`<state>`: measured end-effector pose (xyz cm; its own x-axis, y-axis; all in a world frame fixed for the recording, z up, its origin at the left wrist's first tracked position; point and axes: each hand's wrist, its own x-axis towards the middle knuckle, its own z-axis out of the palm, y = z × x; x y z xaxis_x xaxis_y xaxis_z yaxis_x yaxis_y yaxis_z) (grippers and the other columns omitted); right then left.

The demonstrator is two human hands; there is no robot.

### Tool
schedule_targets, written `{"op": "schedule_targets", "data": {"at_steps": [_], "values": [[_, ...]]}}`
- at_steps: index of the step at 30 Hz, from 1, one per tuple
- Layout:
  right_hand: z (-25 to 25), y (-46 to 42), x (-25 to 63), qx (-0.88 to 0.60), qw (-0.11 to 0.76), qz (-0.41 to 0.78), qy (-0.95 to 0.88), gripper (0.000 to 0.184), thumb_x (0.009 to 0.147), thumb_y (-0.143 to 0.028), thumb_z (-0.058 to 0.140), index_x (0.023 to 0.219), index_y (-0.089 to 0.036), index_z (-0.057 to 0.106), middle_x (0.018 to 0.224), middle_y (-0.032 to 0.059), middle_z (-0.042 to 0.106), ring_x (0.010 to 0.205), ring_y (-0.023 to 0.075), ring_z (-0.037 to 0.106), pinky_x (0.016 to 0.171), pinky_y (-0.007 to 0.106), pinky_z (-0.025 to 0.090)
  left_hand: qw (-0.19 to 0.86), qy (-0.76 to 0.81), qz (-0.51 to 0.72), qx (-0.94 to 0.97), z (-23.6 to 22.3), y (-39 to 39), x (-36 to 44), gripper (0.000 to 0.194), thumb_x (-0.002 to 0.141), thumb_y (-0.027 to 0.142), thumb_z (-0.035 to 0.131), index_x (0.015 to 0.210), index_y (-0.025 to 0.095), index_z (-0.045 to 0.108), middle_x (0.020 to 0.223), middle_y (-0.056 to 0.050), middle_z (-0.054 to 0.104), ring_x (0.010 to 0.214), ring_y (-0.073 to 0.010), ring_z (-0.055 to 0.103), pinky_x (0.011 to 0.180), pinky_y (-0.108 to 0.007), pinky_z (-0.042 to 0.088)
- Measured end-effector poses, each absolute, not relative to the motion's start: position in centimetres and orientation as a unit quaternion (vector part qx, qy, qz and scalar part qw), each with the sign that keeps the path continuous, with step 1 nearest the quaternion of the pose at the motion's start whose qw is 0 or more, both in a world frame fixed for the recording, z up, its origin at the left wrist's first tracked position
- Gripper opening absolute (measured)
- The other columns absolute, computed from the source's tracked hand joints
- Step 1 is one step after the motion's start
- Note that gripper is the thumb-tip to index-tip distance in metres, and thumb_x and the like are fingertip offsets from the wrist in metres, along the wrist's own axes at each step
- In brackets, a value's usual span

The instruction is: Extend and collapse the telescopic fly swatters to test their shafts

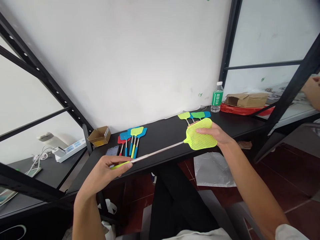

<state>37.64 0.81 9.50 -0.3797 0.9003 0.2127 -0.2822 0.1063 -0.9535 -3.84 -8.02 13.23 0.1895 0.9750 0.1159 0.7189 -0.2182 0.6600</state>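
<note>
A yellow-green fly swatter (160, 151) with a drawn-out metal rod is held across my front, above the black table. My left hand (107, 170) is closed around its handle, thumb and fingers near where the rod begins. At the other end my right hand (212, 133) grips the perforated head, thumb on the near face and the other fingers mostly hidden behind it. Beyond my left hand lies a group of fly swatters (132, 138) in red, blue and yellow-green. More fly swatters (197, 115), in yellow-green, blue and green, lie behind the held head, their handles partly hidden.
A small open cardboard box (99, 136) and a phone (112, 151) sit at the left of the table (162, 146). A water bottle (217, 97) stands back right, beside a brown box (247, 100) on red plastic. Black metal posts (228, 36) flank both sides. A power strip (71, 150) is far left.
</note>
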Motion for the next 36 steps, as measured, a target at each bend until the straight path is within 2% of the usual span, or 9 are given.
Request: {"op": "schedule_targets", "data": {"at_steps": [6, 10, 13, 18, 23, 28, 36], "values": [[9.3, 0.9, 38.0, -0.27, 0.481, 0.614, -0.565, 0.033, 0.076, -0.032, 0.082, 0.105, -0.019, 0.075, 0.094, 0.0078, 0.077, 0.08, 0.0253, 0.074, 0.067, 0.035, 0.06, 0.272, 0.525, 0.283, 0.755, 13.5, -8.6, -5.2, 0.029, 0.085, 0.042, 0.07, 0.104, 0.021, 0.077, 0.08, -0.005, 0.07, 0.063, -0.0119, 0.054, 0.057, -0.021, 0.045], [9.1, 0.9, 38.6, -0.281, 0.482, 0.59, -0.584, 0.029, 0.076, -0.03, 0.083, 0.102, -0.02, 0.073, 0.091, 0.006, 0.077, 0.079, 0.0238, 0.075, 0.068, 0.033, 0.061, 0.354, 0.405, 0.29, 0.791, 13.4, -9.3, -7.4, 0.042, 0.09, 0.039, 0.064, 0.129, 0.023, 0.065, 0.077, -0.005, 0.067, 0.065, -0.0144, 0.057, 0.057, -0.022, 0.045], [9.3, 0.7, 38.8, -0.276, 0.451, 0.589, -0.611, 0.025, 0.079, -0.032, 0.081, 0.099, -0.019, 0.074, 0.09, 0.0062, 0.078, 0.078, 0.0232, 0.075, 0.068, 0.033, 0.061, 0.398, 0.32, 0.3, 0.806, 13.2, -9.7, -8.7, 0.047, 0.092, 0.04, 0.058, 0.135, 0.022, 0.06, 0.085, -0.008, 0.068, 0.071, -0.0177, 0.061, 0.06, -0.026, 0.049], [9.6, 0.1, 38.4, -0.26, 0.423, 0.595, -0.632, 0.026, 0.079, -0.035, 0.08, 0.099, -0.019, 0.075, 0.092, 0.008, 0.078, 0.081, 0.0255, 0.076, 0.068, 0.034, 0.062, 0.406, 0.225, 0.329, 0.822, 12.8, -10.0, -9.6, 0.047, 0.09, 0.041, 0.056, 0.132, 0.019, 0.061, 0.089, -0.011, 0.069, 0.069, -0.0197, 0.063, 0.061, -0.03, 0.051], [9.2, 0.2, 38.0, -0.272, 0.415, 0.604, -0.624, 0.029, 0.078, -0.037, 0.081, 0.101, -0.018, 0.077, 0.095, 0.0101, 0.079, 0.084, 0.0283, 0.076, 0.07, 0.036, 0.063, 0.395, 0.249, 0.315, 0.826, 13.3, -10.5, -9.6, 0.04, 0.087, 0.043, 0.056, 0.119, 0.022, 0.069, 0.084, -0.01, 0.069, 0.066, -0.0224, 0.063, 0.064, -0.037, 0.051], [9.3, 0.3, 37.5, -0.268, 0.396, 0.606, -0.635, 0.029, 0.079, -0.037, 0.08, 0.101, -0.018, 0.077, 0.095, 0.0097, 0.079, 0.084, 0.0267, 0.076, 0.069, 0.033, 0.063, 0.389, 0.223, 0.326, 0.832, 13.9, -10.7, -9.5, 0.04, 0.085, 0.045, 0.053, 0.108, 0.019, 0.072, 0.068, -0.01, 0.064, 0.062, -0.0244, 0.062, 0.06, -0.039, 0.048], [9.3, 0.2, 37.2, -0.265, 0.394, 0.609, -0.635, 0.025, 0.08, -0.036, 0.079, 0.097, -0.018, 0.077, 0.095, 0.0093, 0.079, 0.083, 0.0251, 0.076, 0.066, 0.031, 0.062, 0.386, 0.231, 0.332, 0.829, 14.0, -10.9, -9.3, 0.04, 0.085, 0.048, 0.053, 0.104, 0.019, 0.072, 0.066, -0.009, 0.064, 0.061, -0.0238, 0.061, 0.06, -0.039, 0.048]]}}
